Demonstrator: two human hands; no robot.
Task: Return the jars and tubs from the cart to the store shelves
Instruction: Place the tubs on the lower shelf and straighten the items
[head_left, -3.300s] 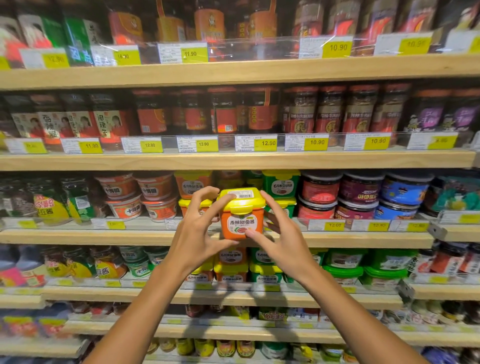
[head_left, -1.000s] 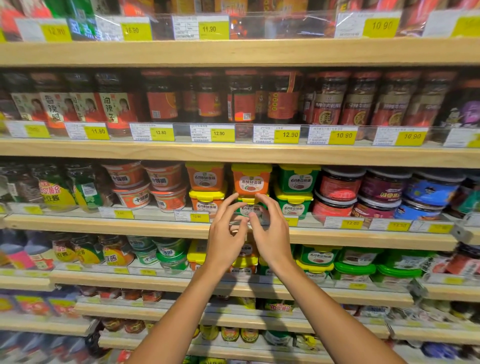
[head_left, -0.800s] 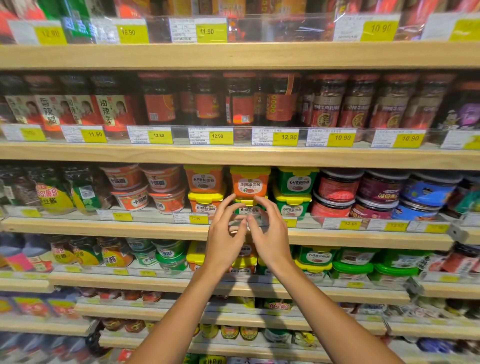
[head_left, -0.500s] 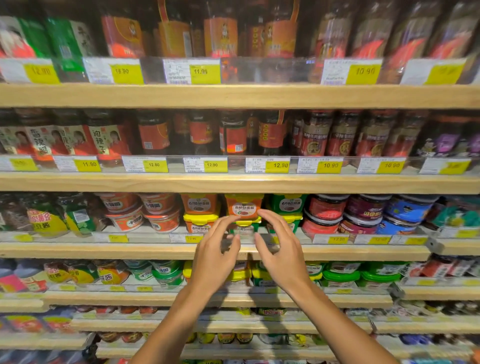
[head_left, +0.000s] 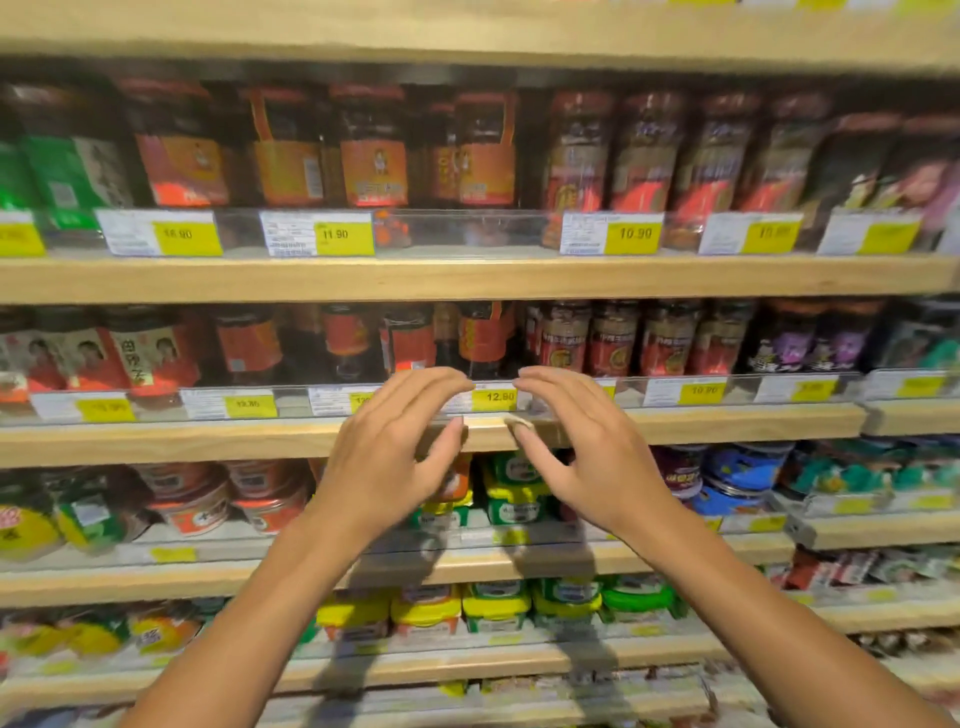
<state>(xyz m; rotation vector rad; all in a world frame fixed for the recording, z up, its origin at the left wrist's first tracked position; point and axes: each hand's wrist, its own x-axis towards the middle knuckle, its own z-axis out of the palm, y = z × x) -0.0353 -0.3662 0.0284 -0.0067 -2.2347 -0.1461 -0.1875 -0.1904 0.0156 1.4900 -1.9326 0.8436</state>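
before wooden store shelves (head_left: 467, 278) of jars, left hand (head_left: 387, 462) and right hand (head_left: 582, 457), fingers released, empty.

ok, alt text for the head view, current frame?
Two empty hands, left hand and right hand, open with fingers curled, raised before store shelves packed with jars and tubs. Yellow price tags line the edges; the image is motion-blurred.
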